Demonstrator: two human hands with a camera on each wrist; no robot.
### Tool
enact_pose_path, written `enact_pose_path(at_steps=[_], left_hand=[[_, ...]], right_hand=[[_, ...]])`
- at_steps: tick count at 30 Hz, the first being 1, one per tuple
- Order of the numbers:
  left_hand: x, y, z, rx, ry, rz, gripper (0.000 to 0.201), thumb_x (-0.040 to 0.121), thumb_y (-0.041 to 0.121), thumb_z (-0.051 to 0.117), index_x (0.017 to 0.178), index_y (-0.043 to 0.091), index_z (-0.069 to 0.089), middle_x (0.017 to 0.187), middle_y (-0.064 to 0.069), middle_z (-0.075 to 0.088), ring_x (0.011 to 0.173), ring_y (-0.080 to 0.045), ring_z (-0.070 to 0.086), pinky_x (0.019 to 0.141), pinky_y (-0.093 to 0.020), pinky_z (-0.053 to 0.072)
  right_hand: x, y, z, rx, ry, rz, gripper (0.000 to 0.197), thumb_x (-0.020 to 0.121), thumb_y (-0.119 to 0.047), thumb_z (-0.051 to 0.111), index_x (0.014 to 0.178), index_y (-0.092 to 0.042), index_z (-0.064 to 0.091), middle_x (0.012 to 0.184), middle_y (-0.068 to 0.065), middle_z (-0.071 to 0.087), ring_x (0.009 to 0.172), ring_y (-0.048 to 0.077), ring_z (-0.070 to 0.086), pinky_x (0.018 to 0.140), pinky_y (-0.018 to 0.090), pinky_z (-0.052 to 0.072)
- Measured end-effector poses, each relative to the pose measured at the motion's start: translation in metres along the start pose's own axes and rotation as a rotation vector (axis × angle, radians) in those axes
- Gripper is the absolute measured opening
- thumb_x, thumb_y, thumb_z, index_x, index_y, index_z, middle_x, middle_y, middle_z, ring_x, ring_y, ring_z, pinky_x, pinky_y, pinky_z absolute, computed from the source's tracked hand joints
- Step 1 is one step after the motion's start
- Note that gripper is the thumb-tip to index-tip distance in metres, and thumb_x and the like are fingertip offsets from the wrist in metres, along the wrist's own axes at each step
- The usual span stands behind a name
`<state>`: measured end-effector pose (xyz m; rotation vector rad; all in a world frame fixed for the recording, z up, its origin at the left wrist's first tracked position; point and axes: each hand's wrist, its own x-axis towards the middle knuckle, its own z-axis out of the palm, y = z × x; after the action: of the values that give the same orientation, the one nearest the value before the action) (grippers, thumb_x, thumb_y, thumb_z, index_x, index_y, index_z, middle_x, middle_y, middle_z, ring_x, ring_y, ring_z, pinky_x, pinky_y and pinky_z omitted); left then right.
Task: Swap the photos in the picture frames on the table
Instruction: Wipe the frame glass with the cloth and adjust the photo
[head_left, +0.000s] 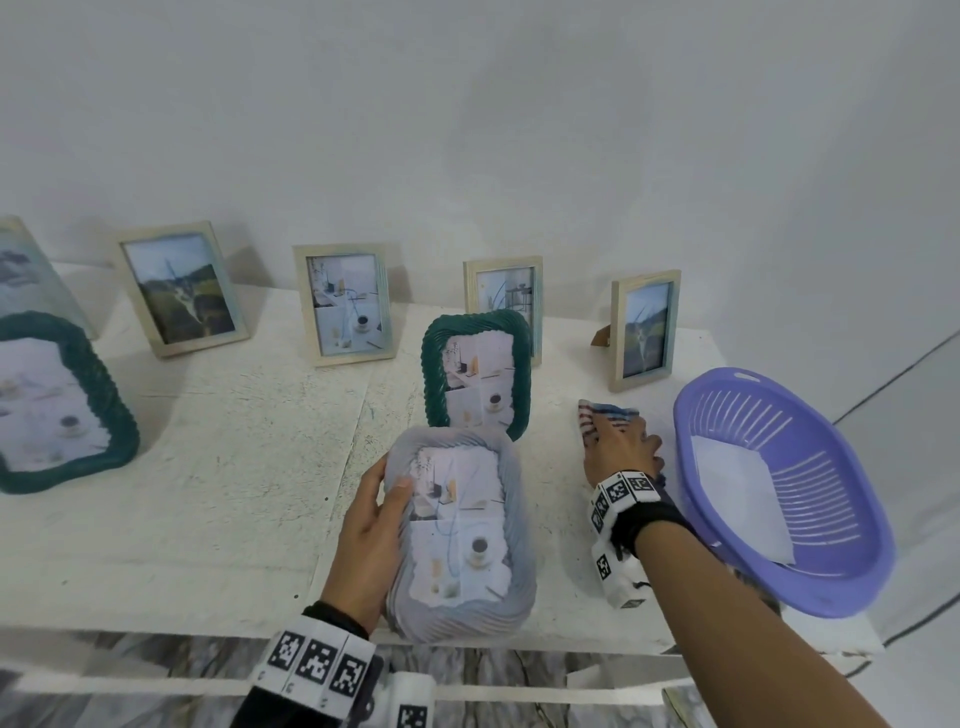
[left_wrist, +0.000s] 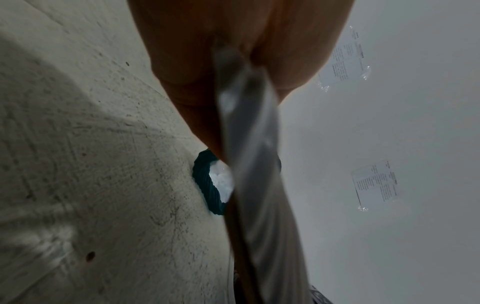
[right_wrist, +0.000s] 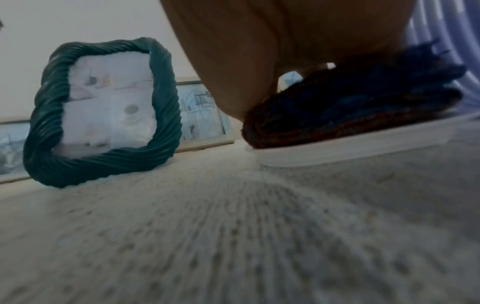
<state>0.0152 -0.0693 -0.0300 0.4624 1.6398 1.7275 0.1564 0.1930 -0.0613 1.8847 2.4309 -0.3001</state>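
Holding the grey frame (head_left: 462, 530) by its left edge, the left hand (head_left: 369, 545) has its thumb over the front and its fingers curled round behind, which I'd guess keeps it steady off the near edge of the table (head_left: 208, 467) while the other hand fetches something. In the head view the right hand (head_left: 621, 447) is out at about 2 o'clock from that frame, lying on a striped cloth (head_left: 597, 415) just beside the purple basket (head_left: 779, 488), fingers laid over the cloth; can't tell if they're actually gripping it or just resting. At 12 o'clock from the grey frame, a green frame (head_left: 478, 376) stands upright with the same sort of coffee-cup photo, and a row of pale wooden frames (head_left: 345, 306) leans along the wall behind, probably propped like that so they're all easy to reach. Left wrist view is mostly palm and the grey frame (left_wrist: 249, 164) edge-on, pinched between thumb and fingers, with a bit of green frame (left_wrist: 207, 185) peeking past it. Right wrist view sits low over the table (right_wrist: 233, 226): the green frame (right_wrist: 103, 115) stands at 9 o'clock, and the fingers (right_wrist: 233, 72) come down onto the dark cloth (right_wrist: 363, 107), which seems to lie on something flat and white. Looks like the swap hasn't really got going yet.
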Motion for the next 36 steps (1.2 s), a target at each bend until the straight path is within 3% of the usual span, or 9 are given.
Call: enact_pose_path(at_steps=[5, 10, 12, 14, 19, 25, 29, 33, 36], left_hand=[[-0.001, 0.005, 0.004, 0.004, -0.034, 0.041, 0.043, 0.101, 0.027, 0.045, 0.141, 0.041, 0.038, 0.127, 0.024, 0.055, 0.107, 0.009, 0.059, 0.083, -0.014, 0.050], [-0.002, 0.010, 0.007, 0.088, -0.044, 0.136, 0.045, 0.102, 0.025, 0.043, 0.141, 0.045, 0.034, 0.128, 0.038, 0.045, 0.115, 0.018, 0.049, 0.104, -0.022, 0.040], [-0.001, 0.010, 0.009, 0.111, -0.038, 0.164, 0.045, 0.101, 0.024, 0.043, 0.143, 0.041, 0.034, 0.130, 0.036, 0.045, 0.117, 0.016, 0.049, 0.108, -0.026, 0.039], [0.000, 0.009, 0.011, 0.139, -0.039, 0.196, 0.048, 0.101, 0.027, 0.044, 0.146, 0.036, 0.034, 0.137, 0.026, 0.047, 0.123, 0.006, 0.051, 0.110, -0.035, 0.041], [-0.004, 0.010, 0.022, 0.190, -0.071, 0.272, 0.051, 0.098, 0.025, 0.046, 0.148, 0.029, 0.033, 0.124, 0.034, 0.057, 0.119, 0.002, 0.056, 0.102, -0.027, 0.047], [-0.007, 0.013, 0.022, 0.173, -0.056, 0.312, 0.048, 0.099, 0.021, 0.046, 0.146, 0.030, 0.037, 0.118, 0.040, 0.057, 0.116, 0.004, 0.057, 0.094, -0.015, 0.048], [-0.009, 0.013, 0.025, 0.194, -0.043, 0.315, 0.048, 0.100, 0.018, 0.046, 0.146, 0.027, 0.037, 0.118, 0.040, 0.057, 0.116, 0.005, 0.057, 0.096, -0.016, 0.047], [-0.009, 0.015, 0.017, 0.149, -0.010, 0.307, 0.047, 0.099, 0.021, 0.046, 0.146, 0.028, 0.039, 0.127, 0.015, 0.062, 0.115, -0.005, 0.061, 0.094, -0.027, 0.053], [-0.010, 0.018, 0.018, 0.172, -0.013, 0.320, 0.047, 0.100, 0.016, 0.045, 0.146, 0.023, 0.039, 0.120, 0.032, 0.060, 0.114, 0.002, 0.060, 0.094, -0.022, 0.052]], right_hand=[[0.000, -0.005, -0.010, 0.126, 0.048, -0.060, 0.041, 0.092, -0.016, 0.048, 0.133, -0.017, 0.049, 0.126, 0.016, 0.040, 0.110, 0.040, 0.047, 0.090, 0.045, 0.046], [-0.062, -0.021, -0.053, 0.446, 0.216, -0.282, 0.033, 0.096, -0.025, 0.048, 0.128, -0.026, 0.057, 0.113, 0.006, 0.044, 0.088, 0.022, 0.056, 0.076, 0.026, 0.047], [-0.103, -0.030, -0.071, 0.520, 0.238, -0.417, 0.030, 0.095, -0.026, 0.053, 0.124, -0.026, 0.060, 0.110, -0.001, 0.040, 0.073, 0.007, 0.049, 0.062, 0.005, 0.037], [-0.138, -0.039, -0.078, 0.508, 0.219, -0.568, 0.031, 0.093, -0.028, 0.056, 0.123, -0.026, 0.061, 0.111, -0.004, 0.037, 0.072, 0.000, 0.046, 0.060, 0.000, 0.037], [-0.160, -0.054, -0.057, 0.289, 0.172, -0.593, 0.036, 0.092, -0.029, 0.050, 0.127, -0.024, 0.056, 0.120, 0.006, 0.038, 0.090, 0.025, 0.054, 0.077, 0.036, 0.055], [-0.179, -0.051, -0.054, 0.271, 0.073, -0.763, 0.040, 0.089, -0.025, 0.043, 0.127, -0.021, 0.055, 0.114, 0.007, 0.041, 0.085, 0.023, 0.055, 0.071, 0.031, 0.056], [-0.161, -0.052, -0.061, 0.199, 0.168, -0.651, 0.035, 0.091, -0.023, 0.044, 0.124, -0.019, 0.054, 0.113, 0.010, 0.040, 0.086, 0.028, 0.053, 0.068, 0.035, 0.055], [-0.192, -0.051, -0.061, 0.203, 0.020, -0.847, 0.036, 0.088, -0.021, 0.051, 0.123, -0.022, 0.058, 0.109, 0.006, 0.042, 0.084, 0.022, 0.054, 0.066, 0.028, 0.055], [-0.171, -0.046, -0.066, 0.175, 0.101, -0.747, 0.035, 0.088, -0.024, 0.053, 0.123, -0.022, 0.057, 0.111, 0.008, 0.043, 0.084, 0.024, 0.054, 0.065, 0.033, 0.057]])
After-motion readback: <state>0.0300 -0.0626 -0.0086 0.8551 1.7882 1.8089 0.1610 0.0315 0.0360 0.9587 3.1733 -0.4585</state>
